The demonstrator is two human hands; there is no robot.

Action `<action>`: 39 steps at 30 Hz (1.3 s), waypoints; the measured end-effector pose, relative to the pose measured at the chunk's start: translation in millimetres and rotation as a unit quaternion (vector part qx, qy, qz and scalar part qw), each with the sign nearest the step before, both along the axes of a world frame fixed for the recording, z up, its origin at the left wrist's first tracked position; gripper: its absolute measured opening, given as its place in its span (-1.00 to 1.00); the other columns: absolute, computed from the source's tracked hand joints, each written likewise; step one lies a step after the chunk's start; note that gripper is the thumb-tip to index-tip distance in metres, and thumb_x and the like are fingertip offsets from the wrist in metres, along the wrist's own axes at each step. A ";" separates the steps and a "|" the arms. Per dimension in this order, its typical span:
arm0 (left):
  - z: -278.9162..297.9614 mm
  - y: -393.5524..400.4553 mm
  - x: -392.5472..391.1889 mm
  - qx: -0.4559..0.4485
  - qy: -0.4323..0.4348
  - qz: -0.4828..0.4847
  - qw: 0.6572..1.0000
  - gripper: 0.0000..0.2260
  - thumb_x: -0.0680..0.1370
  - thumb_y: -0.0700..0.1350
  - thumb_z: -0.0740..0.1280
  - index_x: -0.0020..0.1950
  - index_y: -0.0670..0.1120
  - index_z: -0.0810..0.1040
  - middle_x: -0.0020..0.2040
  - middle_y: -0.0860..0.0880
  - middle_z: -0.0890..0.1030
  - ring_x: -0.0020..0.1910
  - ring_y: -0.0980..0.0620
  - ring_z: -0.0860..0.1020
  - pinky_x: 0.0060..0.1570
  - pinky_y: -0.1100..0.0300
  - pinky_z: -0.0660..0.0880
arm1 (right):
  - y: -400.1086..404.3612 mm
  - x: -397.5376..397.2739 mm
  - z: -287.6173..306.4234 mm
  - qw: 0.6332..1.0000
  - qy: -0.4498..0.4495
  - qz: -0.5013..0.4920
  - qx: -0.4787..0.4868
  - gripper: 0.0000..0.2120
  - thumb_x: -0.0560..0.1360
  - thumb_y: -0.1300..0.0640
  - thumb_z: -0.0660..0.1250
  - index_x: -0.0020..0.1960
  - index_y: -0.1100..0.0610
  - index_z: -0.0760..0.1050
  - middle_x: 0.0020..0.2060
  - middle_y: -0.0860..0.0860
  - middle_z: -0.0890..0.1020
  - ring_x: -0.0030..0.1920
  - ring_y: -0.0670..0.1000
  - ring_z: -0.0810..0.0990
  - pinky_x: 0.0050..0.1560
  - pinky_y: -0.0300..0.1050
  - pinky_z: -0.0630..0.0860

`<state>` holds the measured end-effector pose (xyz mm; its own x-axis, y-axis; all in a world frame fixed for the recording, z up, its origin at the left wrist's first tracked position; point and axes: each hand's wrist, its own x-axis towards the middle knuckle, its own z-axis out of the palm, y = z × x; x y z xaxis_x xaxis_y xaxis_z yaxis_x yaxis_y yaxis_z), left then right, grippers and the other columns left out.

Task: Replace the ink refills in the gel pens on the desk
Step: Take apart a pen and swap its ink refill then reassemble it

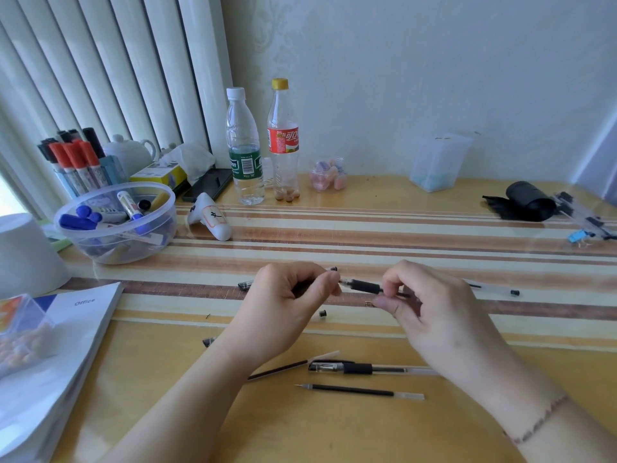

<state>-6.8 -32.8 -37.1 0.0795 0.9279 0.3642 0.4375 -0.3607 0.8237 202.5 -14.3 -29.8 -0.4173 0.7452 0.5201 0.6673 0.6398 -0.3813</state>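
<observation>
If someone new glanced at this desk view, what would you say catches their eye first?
First, the two hands at the centre: the left hand and the right hand hold a gel pen between them above the striped desk, with the pen's black grip showing. Just below lie a loose ink refill and a capped pen. At the back left, a clear bowl of markers and two bottles stand out.

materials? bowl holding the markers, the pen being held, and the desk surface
Bowl: clear plastic, glossy; the markers show through its wall.
Pen, held by the left hand and right hand: clear plastic barrel with a matte black grip, probably rubber.
Desk: striped wood-look surface under a glossy, possibly transparent cover; bottle reflections show. Real wood or laminate unclear.
</observation>
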 end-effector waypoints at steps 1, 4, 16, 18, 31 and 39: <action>0.5 0.5 -0.7 -0.006 -0.006 0.007 1.000 -0.78 0.58 -0.03 0.31 -0.23 -0.03 0.64 -0.51 0.07 0.30 -0.50 0.12 0.23 -0.45 0.31 0.21 | 0.7 0.6 0.4 1.000 0.004 0.000 -0.004 -0.79 0.43 0.13 0.45 -0.19 -0.01 0.41 -0.39 -0.31 0.45 -0.40 -0.16 0.40 -0.44 -0.34 0.29; 0.6 0.7 -1.4 -0.017 -0.008 0.014 1.000 -0.86 0.56 -0.16 0.35 -0.20 -0.04 0.62 -0.49 0.06 0.29 -0.47 0.10 0.22 -0.45 0.30 0.20 | 0.3 1.5 4.9 1.000 -0.002 0.006 -0.006 -0.83 0.42 0.13 0.45 -0.13 0.01 0.45 -0.24 -0.50 0.44 -0.35 -0.23 0.43 -0.39 -0.39 0.32; 9.0 7.8 -27.9 -0.006 -0.031 0.098 0.995 -0.82 0.56 -0.21 0.31 -0.23 -0.07 0.60 -0.44 -0.06 0.37 -0.48 0.10 0.28 -0.47 0.33 0.25 | 35.8 57.8 14.1 0.958 -0.136 -0.135 -0.215 -0.86 0.35 -0.04 0.50 -0.25 -0.11 0.53 -0.31 -0.08 0.51 -0.33 -0.09 0.49 -0.35 -0.20 0.37; 8.2 8.1 -26.6 -0.011 -0.021 0.092 0.995 -0.82 0.56 -0.20 0.31 -0.24 -0.07 0.60 -0.43 -0.06 0.37 -0.46 0.10 0.28 -0.46 0.32 0.25 | 38.5 60.8 10.4 0.945 -0.147 -0.138 -0.258 -0.85 0.33 -0.03 0.52 -0.28 -0.07 0.56 -0.26 -0.10 0.56 -0.26 -0.10 0.53 -0.27 -0.17 0.46; -20.6 0.7 9.4 0.054 0.281 -0.019 0.958 -0.89 0.51 0.00 0.28 -0.09 0.04 0.58 -0.25 0.10 0.58 -0.26 0.10 0.50 -0.20 0.14 0.49 | 42.4 60.7 4.6 0.950 -0.172 -0.158 -0.209 -0.85 0.58 -0.07 0.16 -0.09 -0.08 0.46 -0.30 -0.09 0.55 -0.31 -0.02 0.52 -0.30 -0.09 0.46; -16.8 5.4 1.3 0.029 0.222 0.021 0.974 -0.88 0.52 0.02 0.38 0.00 0.05 0.66 -0.24 0.09 0.64 -0.30 0.21 0.49 -0.21 0.29 0.44 | 37.0 52.3 8.9 0.965 -0.125 -0.112 -0.202 -0.92 0.50 -0.12 0.30 -0.17 -0.21 0.49 -0.37 -0.18 0.63 -0.33 -0.05 0.57 -0.23 -0.01 0.54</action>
<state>-5.5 -27.4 -53.9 0.2041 0.9125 0.3546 0.7616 -0.3756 0.5281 254.8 22.7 -20.9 -0.2964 0.9523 0.0731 0.8751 0.3014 -0.3787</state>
